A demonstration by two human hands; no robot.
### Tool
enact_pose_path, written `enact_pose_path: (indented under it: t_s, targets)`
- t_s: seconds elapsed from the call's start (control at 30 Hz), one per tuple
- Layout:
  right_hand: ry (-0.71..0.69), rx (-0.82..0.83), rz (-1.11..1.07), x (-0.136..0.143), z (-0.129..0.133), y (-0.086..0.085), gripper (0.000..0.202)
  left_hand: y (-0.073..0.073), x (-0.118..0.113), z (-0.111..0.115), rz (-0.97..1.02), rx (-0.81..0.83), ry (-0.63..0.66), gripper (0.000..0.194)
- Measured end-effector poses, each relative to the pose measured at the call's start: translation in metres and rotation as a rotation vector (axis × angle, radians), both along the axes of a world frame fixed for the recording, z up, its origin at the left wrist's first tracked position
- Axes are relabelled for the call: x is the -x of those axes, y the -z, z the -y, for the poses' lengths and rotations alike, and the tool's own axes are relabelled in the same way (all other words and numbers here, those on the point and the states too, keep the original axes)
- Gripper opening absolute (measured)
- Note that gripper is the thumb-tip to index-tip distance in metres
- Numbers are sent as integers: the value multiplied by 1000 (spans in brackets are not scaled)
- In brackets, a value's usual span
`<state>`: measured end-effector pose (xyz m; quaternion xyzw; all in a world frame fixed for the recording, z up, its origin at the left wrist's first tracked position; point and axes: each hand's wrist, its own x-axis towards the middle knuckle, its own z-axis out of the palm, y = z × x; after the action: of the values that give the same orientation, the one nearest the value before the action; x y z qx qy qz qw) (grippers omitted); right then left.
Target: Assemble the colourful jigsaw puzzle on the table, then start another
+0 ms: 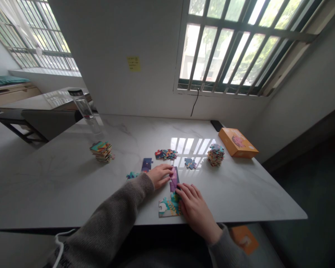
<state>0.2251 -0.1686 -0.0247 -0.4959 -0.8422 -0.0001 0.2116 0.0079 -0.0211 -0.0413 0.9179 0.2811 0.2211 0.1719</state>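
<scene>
Joined puzzle pieces, purple above and teal with orange below, form a strip near the table's front edge. My left hand rests at the upper left of this strip, fingertips on the purple part, fingers stretched out. On the strip's right side lies my right hand, its fingers spread and their tips touching the pieces. Dark blue pieces and a teal piece lie left of my left hand, partly behind it. Beyond the hands is a low heap of colourful pieces, with a loose blue piece to its right.
One stack of pieces stands at the left, another at the right. An orange box and a dark phone lie at the back right of the white table. A glass bottle stands at the back left.
</scene>
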Motion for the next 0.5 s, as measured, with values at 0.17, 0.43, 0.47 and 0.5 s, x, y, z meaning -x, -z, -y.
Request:
enact_pose_path:
  t_s: [0.17,0.43,0.47,0.5]
  targets:
    - [6,12,-16,1,6,-1,40,0,-2,1,79,21,65,28]
    - [5,35,-203,-27,-34,-10,41,-27,20,-7,153,-179,-179,26]
    - [24,23,-213,-35,-47,-9,40,-30,23,-9,149,-196,-213,24]
    - [60,11,-211,-41,-61,-9,39,-33,26,-10,140,-206,-239,24]
